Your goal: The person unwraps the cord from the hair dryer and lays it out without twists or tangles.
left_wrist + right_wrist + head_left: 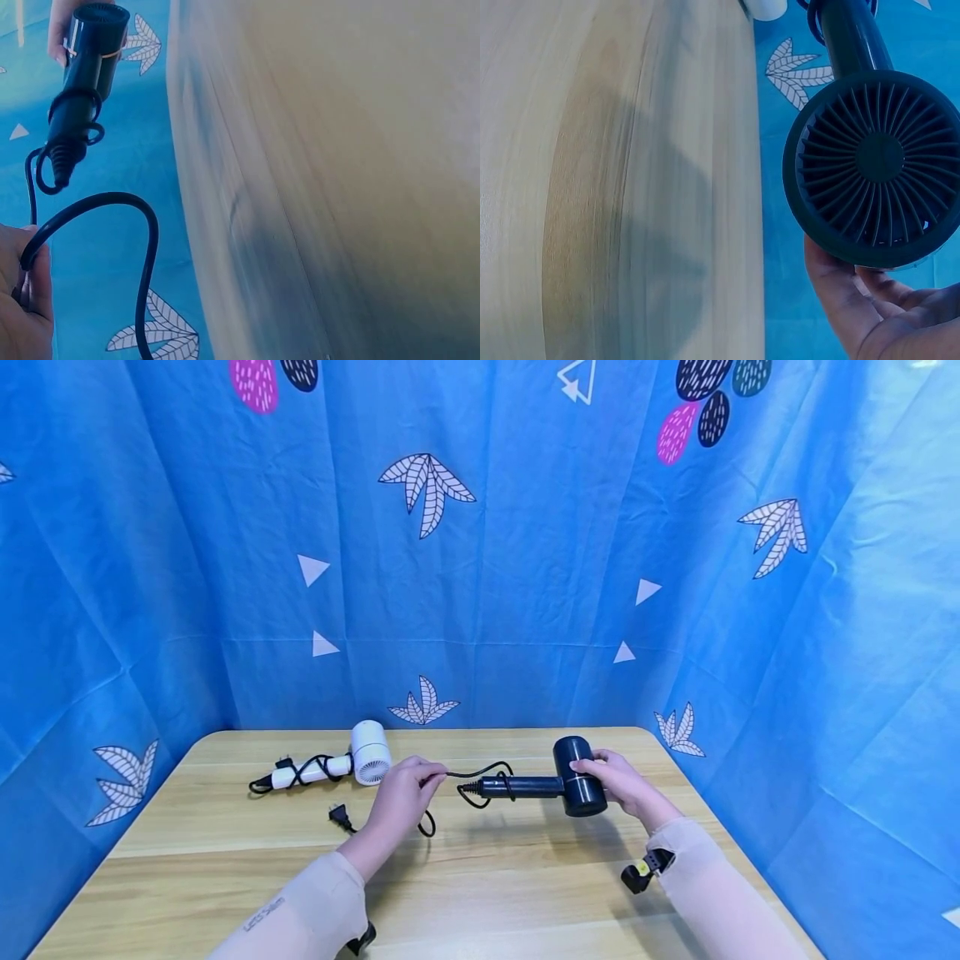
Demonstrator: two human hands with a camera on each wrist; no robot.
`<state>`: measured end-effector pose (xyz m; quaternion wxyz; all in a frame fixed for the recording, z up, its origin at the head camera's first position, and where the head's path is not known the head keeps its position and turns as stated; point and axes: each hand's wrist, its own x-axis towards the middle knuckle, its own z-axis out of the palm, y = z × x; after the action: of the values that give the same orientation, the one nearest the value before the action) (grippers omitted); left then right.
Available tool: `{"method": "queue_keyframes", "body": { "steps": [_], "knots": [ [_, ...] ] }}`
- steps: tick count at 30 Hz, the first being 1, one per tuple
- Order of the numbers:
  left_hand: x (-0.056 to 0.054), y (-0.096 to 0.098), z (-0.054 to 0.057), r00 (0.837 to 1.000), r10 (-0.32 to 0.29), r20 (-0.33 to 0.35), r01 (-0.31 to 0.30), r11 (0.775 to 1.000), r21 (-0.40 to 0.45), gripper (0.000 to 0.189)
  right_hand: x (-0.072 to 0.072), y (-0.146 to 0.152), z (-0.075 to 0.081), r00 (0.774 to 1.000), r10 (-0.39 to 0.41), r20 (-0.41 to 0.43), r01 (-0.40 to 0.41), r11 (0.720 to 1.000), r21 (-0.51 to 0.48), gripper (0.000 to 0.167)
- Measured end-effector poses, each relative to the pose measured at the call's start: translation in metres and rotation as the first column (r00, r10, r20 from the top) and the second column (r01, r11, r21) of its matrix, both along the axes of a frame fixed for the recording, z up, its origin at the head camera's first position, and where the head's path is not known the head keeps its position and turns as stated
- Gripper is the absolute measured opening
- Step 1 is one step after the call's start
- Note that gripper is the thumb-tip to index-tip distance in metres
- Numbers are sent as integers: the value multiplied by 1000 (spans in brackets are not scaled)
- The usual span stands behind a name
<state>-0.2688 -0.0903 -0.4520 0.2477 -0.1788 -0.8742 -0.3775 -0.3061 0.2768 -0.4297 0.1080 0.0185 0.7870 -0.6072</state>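
Observation:
In the head view my right hand [618, 777] grips the barrel of a black hair dryer [579, 781], held above the table with its handle pointing left. The round vent grille of the dryer [879, 157] faces the right wrist camera. My left hand [405, 789] pinches the dryer's black cord [472, 774] to the left of the handle. Part of the cord loops around the handle near its end. From the left hand a loose length hangs down, and the plug [341, 816] shows left of the wrist.
A white hair dryer [371, 752] stands on the wooden table [480, 902] at the back left, its black cord wound about the handle [311, 771]. Blue patterned curtains [480, 568] enclose the table at the back and sides.

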Motion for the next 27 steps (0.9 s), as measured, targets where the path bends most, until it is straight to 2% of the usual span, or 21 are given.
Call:
{"method": "queue_keyframes", "body": {
  "steps": [5,13,27],
  "knots": [
    [-7,-1,-2,999,12,50,-12,1000,0,14,1,0,0,1000,13,2,-12,1000,-8,75],
    [-17,-2,-10,997,26,71,-22,998,-57,11,0,2,1,1000,14,1,-14,1000,-23,76],
    [-20,4,-29,996,-18,89,34,982,-185,7,-2,4,-1,1000,9,-1,-9,999,-33,75]
  ]
}}
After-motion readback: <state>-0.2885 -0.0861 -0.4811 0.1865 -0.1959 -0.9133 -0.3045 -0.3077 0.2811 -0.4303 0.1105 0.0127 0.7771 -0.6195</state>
